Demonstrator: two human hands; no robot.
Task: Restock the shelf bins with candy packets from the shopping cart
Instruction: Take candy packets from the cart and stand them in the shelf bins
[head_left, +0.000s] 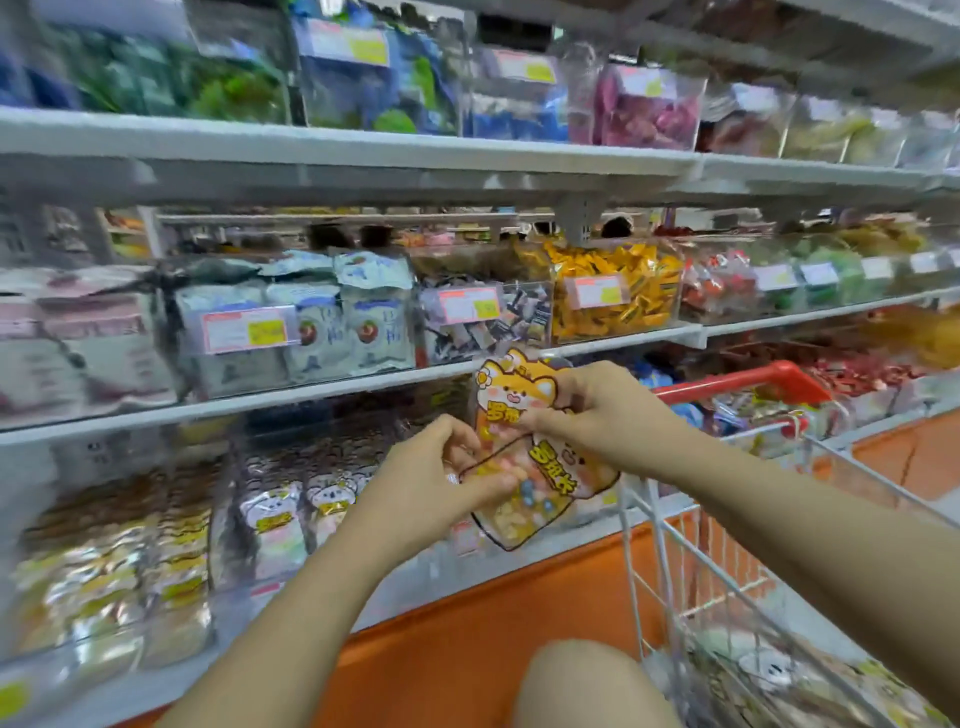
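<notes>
**A:** where r the orange candy packets (556, 478) rn?

**B:** held up just left of the shopping cart (649, 545), long axis roughly upright, bit tilted. Left hand (441, 483) pinches the lower end, right hand (597, 410) pinches the top.

**A:** nxt?

**B:** prob the shelf bin (280, 519) w/ look-alike packs, further left of the cart n lower. Left hand's nearer imo.

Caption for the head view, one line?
Left hand and right hand hold orange cartoon candy packets in front of shelf bins, shopping cart at right.
</notes>
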